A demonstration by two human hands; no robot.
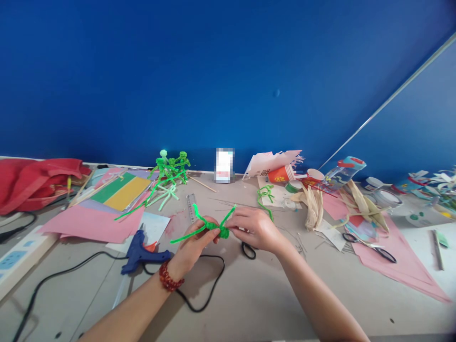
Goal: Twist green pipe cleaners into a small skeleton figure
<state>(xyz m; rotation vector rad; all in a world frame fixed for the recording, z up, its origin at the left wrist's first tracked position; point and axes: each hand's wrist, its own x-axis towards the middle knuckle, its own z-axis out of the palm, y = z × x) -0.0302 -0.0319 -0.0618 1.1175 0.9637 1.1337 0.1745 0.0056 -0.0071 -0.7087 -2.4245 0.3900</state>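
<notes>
Between hands (195,244) (254,229), green pipe cleaners (223,232); beyond, red cups (285,174), blurred lettering (279,179)

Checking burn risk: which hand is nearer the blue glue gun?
Left. The left hand is just right of the blue glue gun in view; the right hand is farther right, past the left hand, at the green pipe-cleaner piece.

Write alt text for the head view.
A left hand holds a twisted green pipe-cleaner piece over a cluttered grey table, with the right hand at its right side. Green pipe-cleaner figures stand behind, a blue glue gun lies at left, and scissors lie across pink paper at right.
</notes>
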